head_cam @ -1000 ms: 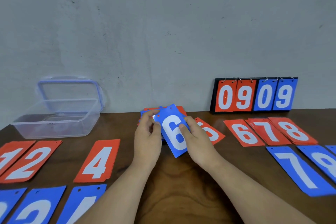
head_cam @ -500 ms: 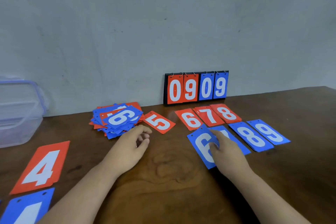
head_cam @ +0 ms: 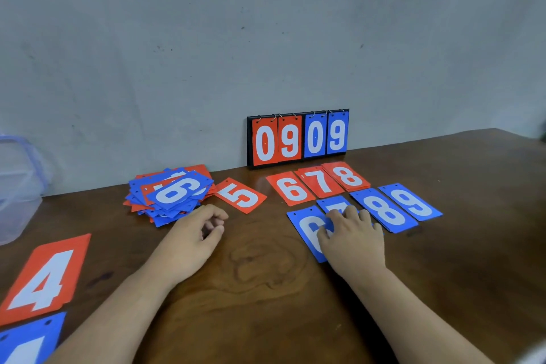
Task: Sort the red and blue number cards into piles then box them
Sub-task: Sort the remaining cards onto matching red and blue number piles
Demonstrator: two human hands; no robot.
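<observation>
Step in hand, prob.: seating blue 6 (head_cam: 305, 232) in the blue row. Lies flat on table (head_cam: 266, 289), just left of blue 7 (head_cam: 332, 204), w/ blue 8 (head_cam: 384, 211) and blue 9 (head_cam: 411, 201) further right. Red 6 (head_cam: 292, 189), red 7 (head_cam: 319, 183), red 8 (head_cam: 346, 176) in the row just behind.

R hand (head_cam: 353, 238): flat on top, fingers fairly straight, gripping nothing, covering right side of blue 6 and near end of blue 7. L hand (head_cam: 193, 235): resting on table near heap (head_cam: 171, 192), fingers loosely curled, empty.

To do it well:
- Press lightly w/ fingertips and slide, not lift. Thin and slick by the look, so likely to skid on polished wood.
- Line up below red 6, for cols matched by number.
- Overlap w/ blue 7 under the hand: can't tell. Check that edge before letting go.
- Lift R hand straight up, no sideways drag on either card.

Nxt, prob.: reach for heap w/ L hand, already close. Pinch top blue card by its edge and take one only. Mind red 5 (head_cam: 240, 195), just right of heap. Heap not yet sorted; box (head_cam: 17, 192) at far left edge, boxing not yet begun.
</observation>
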